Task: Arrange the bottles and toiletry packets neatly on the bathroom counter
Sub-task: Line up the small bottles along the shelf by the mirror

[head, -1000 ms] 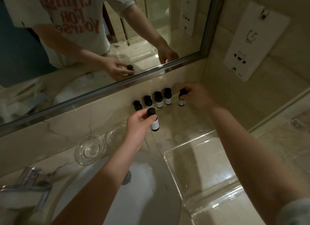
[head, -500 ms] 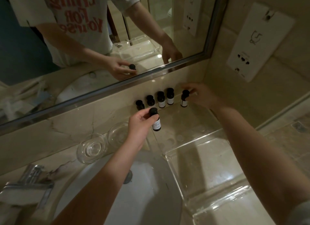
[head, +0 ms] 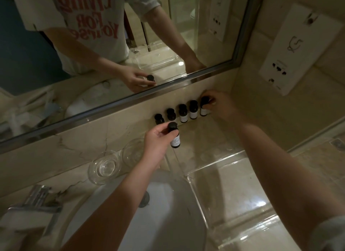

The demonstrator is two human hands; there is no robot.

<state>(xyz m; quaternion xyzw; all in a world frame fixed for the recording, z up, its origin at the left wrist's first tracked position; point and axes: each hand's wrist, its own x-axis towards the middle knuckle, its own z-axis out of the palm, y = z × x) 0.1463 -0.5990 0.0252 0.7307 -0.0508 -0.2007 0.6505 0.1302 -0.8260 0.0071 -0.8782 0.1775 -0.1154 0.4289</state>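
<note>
Several small dark bottles with black caps and white labels stand in a row (head: 183, 112) on the marble counter (head: 211, 134) against the wall under the mirror. My right hand (head: 220, 106) pinches the rightmost bottle (head: 204, 106) of that row, which stands on the counter. My left hand (head: 156, 144) grips another dark bottle (head: 174, 138) by its neck and holds it in front of the row's left end, above the counter. No toiletry packets are visible.
Two clear glass dishes (head: 104, 166) (head: 133, 151) sit left of my left hand. A clear acrylic tray (head: 233, 185) lies at the right front. The white sink basin (head: 158, 213) is below, with a chrome tap (head: 37, 198) at the left. A socket plate (head: 298, 48) hangs on the right wall.
My right hand has settled its bottle at the right end of the row, closer to the wall. My left hand holds its bottle in nearly the same place.
</note>
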